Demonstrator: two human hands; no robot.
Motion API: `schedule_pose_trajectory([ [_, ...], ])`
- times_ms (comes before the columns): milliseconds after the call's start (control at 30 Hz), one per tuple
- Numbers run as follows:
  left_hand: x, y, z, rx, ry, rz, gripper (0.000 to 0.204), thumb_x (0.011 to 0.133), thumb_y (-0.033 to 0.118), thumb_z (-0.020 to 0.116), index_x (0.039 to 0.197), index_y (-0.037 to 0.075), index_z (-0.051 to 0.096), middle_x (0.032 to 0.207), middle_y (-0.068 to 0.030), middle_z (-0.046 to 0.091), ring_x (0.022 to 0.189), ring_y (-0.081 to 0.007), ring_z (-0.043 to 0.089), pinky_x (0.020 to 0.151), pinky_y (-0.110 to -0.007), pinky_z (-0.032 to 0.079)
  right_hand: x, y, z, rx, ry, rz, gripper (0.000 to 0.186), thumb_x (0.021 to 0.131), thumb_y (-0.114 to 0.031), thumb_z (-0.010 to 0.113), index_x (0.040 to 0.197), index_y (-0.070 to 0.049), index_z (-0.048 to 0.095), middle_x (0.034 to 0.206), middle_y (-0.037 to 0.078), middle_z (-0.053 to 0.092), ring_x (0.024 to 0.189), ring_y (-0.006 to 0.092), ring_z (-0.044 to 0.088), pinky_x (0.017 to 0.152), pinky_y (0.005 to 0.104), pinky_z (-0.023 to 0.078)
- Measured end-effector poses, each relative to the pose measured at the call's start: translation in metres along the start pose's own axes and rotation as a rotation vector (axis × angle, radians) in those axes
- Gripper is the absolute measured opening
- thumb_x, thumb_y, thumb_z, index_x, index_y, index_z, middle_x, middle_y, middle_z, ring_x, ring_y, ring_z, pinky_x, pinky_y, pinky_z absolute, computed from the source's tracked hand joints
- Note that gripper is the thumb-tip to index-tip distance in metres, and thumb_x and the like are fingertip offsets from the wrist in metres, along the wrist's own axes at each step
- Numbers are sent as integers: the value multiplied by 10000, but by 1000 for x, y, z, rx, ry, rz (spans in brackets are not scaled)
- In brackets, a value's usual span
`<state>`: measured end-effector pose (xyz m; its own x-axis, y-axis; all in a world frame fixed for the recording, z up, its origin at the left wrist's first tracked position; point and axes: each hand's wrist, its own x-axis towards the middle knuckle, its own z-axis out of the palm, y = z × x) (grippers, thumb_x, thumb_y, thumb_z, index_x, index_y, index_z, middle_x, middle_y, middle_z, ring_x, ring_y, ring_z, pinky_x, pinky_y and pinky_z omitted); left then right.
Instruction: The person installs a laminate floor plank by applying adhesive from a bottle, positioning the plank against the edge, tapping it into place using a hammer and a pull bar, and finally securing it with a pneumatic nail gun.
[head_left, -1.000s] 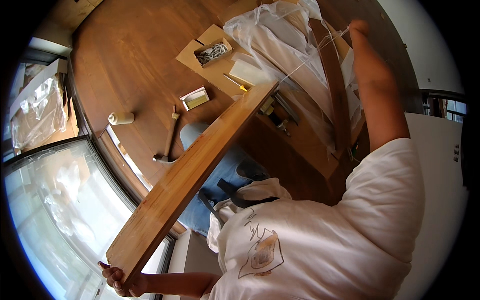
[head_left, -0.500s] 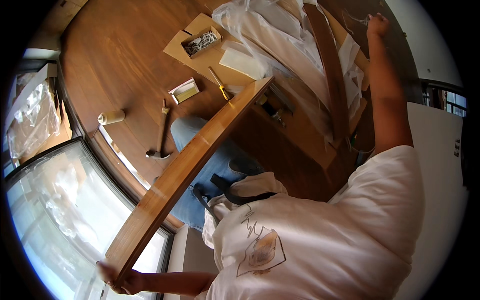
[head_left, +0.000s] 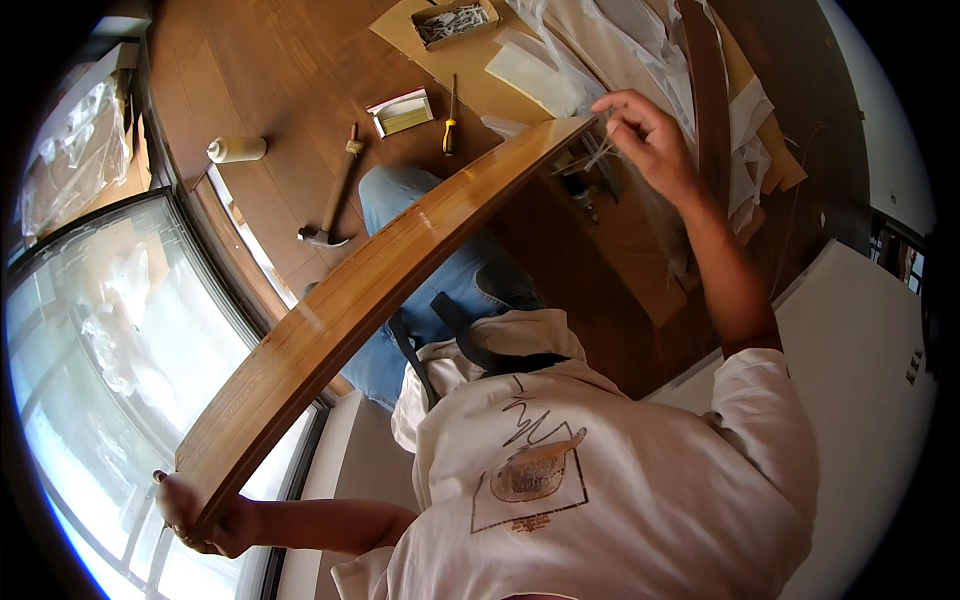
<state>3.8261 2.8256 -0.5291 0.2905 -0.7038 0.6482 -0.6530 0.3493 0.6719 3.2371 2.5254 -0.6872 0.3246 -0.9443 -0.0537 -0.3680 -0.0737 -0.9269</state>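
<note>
A long varnished wooden board (head_left: 370, 275) slants across my lap, from low at the left to the far middle. My left hand (head_left: 228, 526) grips its near left end, fingers wrapped round the edge. At the far end is my right hand (head_left: 650, 145), its thumb and fingers pinched on a thin, pale strip that looks like clear plastic film (head_left: 598, 153). The index finger reaches over the board's end. Under that end a dark tool (head_left: 585, 195) shows in part. My jeans-clad knee (head_left: 395, 188) is bent beneath the board.
A hammer (head_left: 338, 195), a white bottle (head_left: 237, 150), a small open box (head_left: 402, 112) and a yellow-handled screwdriver (head_left: 449, 135) lie on the wood floor. Beyond are cardboard (head_left: 425, 50), a box of small fasteners (head_left: 455, 22), plastic sheeting (head_left: 640, 50) and a dark board (head_left: 707, 110). Glass panels (head_left: 120, 330) stand left.
My right hand has come from far out at the upper right in to the board's far end. The board's near end and my left hand have shifted slightly left. The view has shifted.
</note>
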Motion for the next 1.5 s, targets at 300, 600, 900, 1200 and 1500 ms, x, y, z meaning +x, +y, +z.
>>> schedule_pose_trajectory([
  [300,-8,11,-15,50,10,-39,264,966,297,541,1144,134,649,1060,-103,625,1131,-322,599,1233,-659,217,-20,-56,98,-241,-228,-259,158,876,-133,802,980,-31,742,803,79,679,643,193,626,592,292,489],
  [600,-4,21,1,7,-28,37,355,934,230,497,1196,217,736,1087,-20,737,1172,-269,651,1214,-610,299,6,-68,97,-166,-490,-163,160,881,-176,750,929,-25,727,868,111,719,786,274,697,736,370,550],
  [900,-7,22,0,30,13,33,346,941,255,499,1177,198,745,1059,-32,739,1136,-267,663,1205,-603,314,16,-72,100,-31,-670,129,222,868,-210,764,911,6,739,839,94,752,776,164,699,746,326,545],
  [1200,-9,29,0,78,-9,74,341,958,269,487,1174,190,738,1051,-41,745,1137,-269,664,1184,-578,363,17,-67,102,67,-677,226,211,850,-185,791,888,15,736,806,34,726,758,75,638,714,272,516],
  [1500,-10,37,2,164,-73,48,368,1006,399,496,1295,303,703,1114,67,707,1150,-223,591,1181,-520,332,16,-61,104,45,-672,276,166,882,-151,769,885,3,709,794,-14,681,742,39,597,688,230,496],
])
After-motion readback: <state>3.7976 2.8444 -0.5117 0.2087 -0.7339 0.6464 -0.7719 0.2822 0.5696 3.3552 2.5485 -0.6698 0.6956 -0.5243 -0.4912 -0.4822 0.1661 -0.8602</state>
